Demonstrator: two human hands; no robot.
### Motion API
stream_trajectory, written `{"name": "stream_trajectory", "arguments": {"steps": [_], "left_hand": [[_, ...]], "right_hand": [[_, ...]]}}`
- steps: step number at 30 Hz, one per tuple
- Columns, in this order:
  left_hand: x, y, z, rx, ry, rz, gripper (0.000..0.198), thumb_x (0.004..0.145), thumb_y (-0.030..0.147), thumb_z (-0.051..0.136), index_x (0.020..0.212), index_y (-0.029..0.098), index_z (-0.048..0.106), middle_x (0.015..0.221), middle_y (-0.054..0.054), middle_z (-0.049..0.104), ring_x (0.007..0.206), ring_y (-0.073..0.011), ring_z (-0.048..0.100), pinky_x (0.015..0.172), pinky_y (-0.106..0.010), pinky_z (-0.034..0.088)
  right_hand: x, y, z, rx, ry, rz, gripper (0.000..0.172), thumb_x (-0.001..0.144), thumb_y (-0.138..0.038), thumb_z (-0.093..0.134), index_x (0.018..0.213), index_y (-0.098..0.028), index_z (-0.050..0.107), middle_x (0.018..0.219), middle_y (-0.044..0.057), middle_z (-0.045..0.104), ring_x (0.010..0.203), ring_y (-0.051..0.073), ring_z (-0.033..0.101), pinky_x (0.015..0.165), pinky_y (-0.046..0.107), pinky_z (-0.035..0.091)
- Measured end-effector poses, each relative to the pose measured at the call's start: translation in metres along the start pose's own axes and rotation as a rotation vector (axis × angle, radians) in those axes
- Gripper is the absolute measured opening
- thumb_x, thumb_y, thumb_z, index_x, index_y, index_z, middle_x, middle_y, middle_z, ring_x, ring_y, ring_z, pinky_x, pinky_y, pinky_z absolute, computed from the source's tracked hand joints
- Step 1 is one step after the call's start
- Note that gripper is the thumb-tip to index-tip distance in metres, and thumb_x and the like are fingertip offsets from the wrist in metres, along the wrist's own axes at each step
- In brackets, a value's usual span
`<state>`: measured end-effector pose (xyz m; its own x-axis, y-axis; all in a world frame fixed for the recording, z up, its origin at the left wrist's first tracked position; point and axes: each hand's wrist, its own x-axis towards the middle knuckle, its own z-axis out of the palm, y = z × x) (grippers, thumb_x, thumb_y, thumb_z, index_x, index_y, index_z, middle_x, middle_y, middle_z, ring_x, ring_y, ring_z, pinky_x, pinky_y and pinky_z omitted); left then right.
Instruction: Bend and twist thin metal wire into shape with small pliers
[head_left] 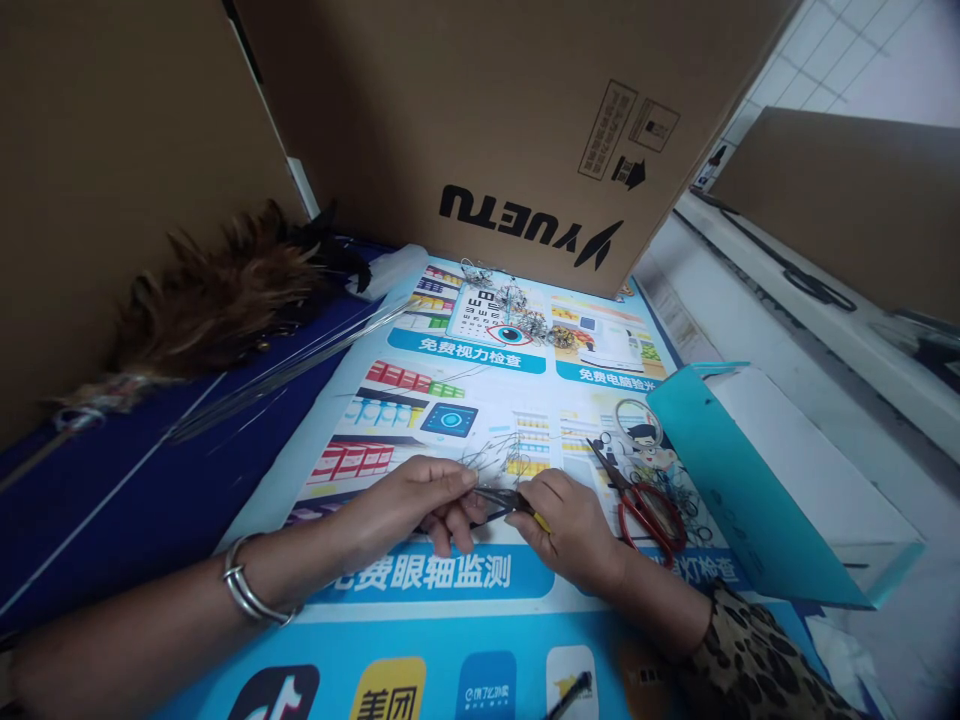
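Note:
My left hand (409, 498) pinches a bunch of thin wire pieces (495, 458) at its fingertips, over a printed poster (450, 575) that covers the table. My right hand (571, 525) grips small pliers (504, 498) with yellow on the handle, their jaws meeting the wire beside my left fingers. A silver bangle (244, 590) sits on my left wrist. A leopard-print sleeve (750, 650) covers my right forearm.
Red-handled scissors (646, 510) lie right of my right hand. A teal-and-white paper bag (772, 480) lies further right. Small wire ornaments (525, 322) sit at the poster's far end below a big cardboard box (525, 120). A feather duster (217, 295) and long wires (300, 365) lie left.

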<state>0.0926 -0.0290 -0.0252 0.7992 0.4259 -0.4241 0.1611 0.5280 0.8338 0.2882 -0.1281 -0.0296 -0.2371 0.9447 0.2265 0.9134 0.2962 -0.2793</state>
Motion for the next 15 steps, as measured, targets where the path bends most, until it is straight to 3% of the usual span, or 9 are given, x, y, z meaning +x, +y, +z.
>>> {"name": "stream_trajectory", "arguments": {"steps": [15], "left_hand": [[0.0010,0.0000,0.0001,0.003,-0.005,0.008,0.040,0.079,0.049,0.055,0.073,0.010,0.065,0.056,-0.007,0.068,0.049,-0.0143,0.063,0.043,-0.020,0.044]], "right_hand": [[-0.0003,0.0013,0.0002,-0.044,0.096,-0.038,0.027,0.089,-0.039,0.044,0.087,-0.016,0.058,0.082,0.008,0.058,0.078,0.019,0.051,0.066,0.029,0.040]]}}
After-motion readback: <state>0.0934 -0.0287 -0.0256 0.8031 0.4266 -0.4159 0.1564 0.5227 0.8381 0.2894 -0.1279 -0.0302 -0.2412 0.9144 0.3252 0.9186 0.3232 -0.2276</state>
